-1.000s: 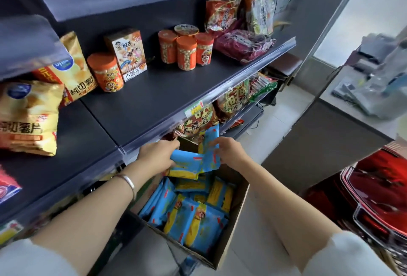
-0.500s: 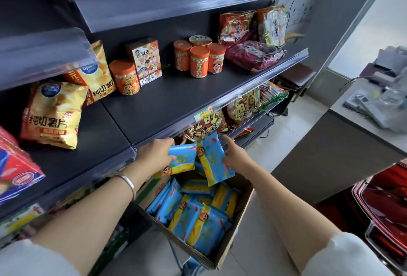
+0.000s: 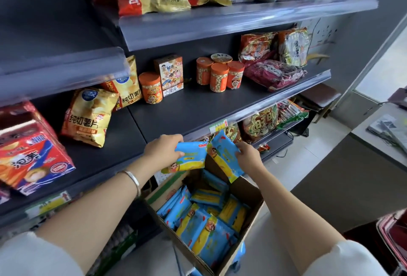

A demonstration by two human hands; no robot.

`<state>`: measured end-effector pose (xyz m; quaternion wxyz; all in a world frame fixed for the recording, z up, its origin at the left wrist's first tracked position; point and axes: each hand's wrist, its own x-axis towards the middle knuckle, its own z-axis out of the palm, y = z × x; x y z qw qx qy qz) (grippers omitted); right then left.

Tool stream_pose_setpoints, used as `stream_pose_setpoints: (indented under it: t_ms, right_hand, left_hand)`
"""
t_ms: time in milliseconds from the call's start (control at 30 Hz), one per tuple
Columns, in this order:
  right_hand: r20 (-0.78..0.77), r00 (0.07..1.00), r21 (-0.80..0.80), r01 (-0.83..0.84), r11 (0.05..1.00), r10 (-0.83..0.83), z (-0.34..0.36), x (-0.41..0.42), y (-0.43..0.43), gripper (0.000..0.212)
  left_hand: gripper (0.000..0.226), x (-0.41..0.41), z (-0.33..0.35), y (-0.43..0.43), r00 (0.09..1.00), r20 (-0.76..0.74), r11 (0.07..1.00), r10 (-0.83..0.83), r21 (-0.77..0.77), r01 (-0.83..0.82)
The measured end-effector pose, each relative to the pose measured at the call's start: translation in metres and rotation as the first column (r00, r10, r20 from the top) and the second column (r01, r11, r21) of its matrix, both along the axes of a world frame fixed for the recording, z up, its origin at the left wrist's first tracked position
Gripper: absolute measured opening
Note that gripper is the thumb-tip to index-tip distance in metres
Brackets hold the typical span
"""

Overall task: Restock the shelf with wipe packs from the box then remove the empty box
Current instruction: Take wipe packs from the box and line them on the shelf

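Observation:
An open cardboard box [image 3: 251,194] sits low in front of the shelving, holding several blue-and-yellow wipe packs [image 3: 204,229]. My left hand [image 3: 161,149] grips one wipe pack [image 3: 190,158] lying flat, just below the front edge of the dark middle shelf [image 3: 193,108]. Beside it, my right hand [image 3: 247,154] holds a second wipe pack [image 3: 224,157], tilted with its lower end pointing down into the box. Both packs hang above the box's far side.
The middle shelf carries chip bags [image 3: 88,117], orange jars [image 3: 217,75], a small snack box [image 3: 170,75] and red bags [image 3: 273,73] along its back; its front is bare. A grey counter [image 3: 374,141] stands right, a red object [image 3: 394,236] at bottom right.
Both hands have lifted their wipe packs out of the box up to the middle shelf's front edge, and the packs have spread apart. My head has tilted upward, showing the top shelf.

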<state>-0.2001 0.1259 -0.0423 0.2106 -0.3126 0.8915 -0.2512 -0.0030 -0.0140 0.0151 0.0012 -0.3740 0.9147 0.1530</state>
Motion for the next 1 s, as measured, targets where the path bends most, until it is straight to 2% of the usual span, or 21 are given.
stream_pose_setpoints:
  t_ms: [233, 467, 700, 833, 1000]
  right_hand:
    - [-0.169, 0.985, -0.143, -0.069, 0.987, 0.044, 0.068, 0.057, -0.048, 0.037]
    - [-0.271, 0.962, -0.378, -0.14, 0.915, 0.035, 0.118, 0.129, -0.077, 0.025]
    - [-0.394, 0.917, -0.635, -0.225, 0.739, -0.06, 0.158, 0.237, -0.102, 0.025]
    - [-0.466, 0.884, -0.653, -0.324, 0.685, -0.026, 0.189, 0.317, -0.125, 0.024]
    - [-0.566, 0.821, -0.597, -0.467, 0.653, 0.071, 0.222, 0.415, -0.152, 0.035]
  left_hand:
    - [0.019, 0.062, 0.072, -0.029, 0.968, -0.236, 0.985, 0.087, -0.127, -0.12]
    - [0.027, 0.134, 0.12, -0.036, 0.88, -0.458, 0.952, 0.124, -0.195, -0.236]
    - [0.022, 0.252, 0.165, -0.041, 0.771, -0.631, 0.906, 0.08, -0.277, -0.321]
    - [0.028, 0.338, 0.184, -0.046, 0.715, -0.687, 0.85, 0.127, -0.296, -0.435]
    - [0.034, 0.44, 0.201, -0.047, 0.695, -0.699, 0.8, 0.172, -0.312, -0.512]
